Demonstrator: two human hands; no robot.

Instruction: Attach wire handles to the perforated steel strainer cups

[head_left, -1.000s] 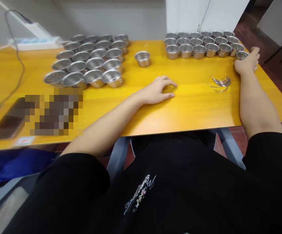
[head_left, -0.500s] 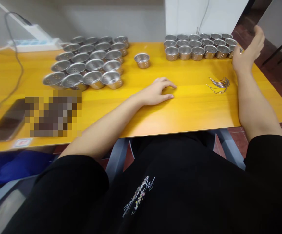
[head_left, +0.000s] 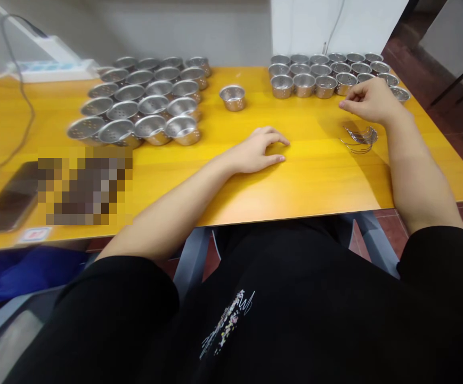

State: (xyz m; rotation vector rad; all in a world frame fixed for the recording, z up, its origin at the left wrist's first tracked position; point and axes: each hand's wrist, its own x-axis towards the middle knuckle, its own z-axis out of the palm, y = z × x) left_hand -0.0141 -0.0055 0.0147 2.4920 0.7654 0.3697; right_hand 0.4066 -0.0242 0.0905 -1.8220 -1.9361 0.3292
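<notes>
My left hand rests on the yellow table, its fingers and thumb apart and nothing in them. My right hand hovers in front of the right group of small perforated metal cups, its fingers loosely curled and the thumb apart from them, with nothing visible in the grasp. It partly hides some cups of the front row. Just below it lies a small pile of curved metal wires. A single metal cup stands upright between the two groups, beyond my left hand.
Several larger-looking perforated cups stand in rows on the left. A white power strip with a cable lies behind them. A dark phone and a pixelated dark item lie at the front left. The yellow table's front edge faces my body.
My right hand has moved left from the right end of the cup rows, uncovering the cup at that end, and its fingers have curled. My left hand stays in place.
</notes>
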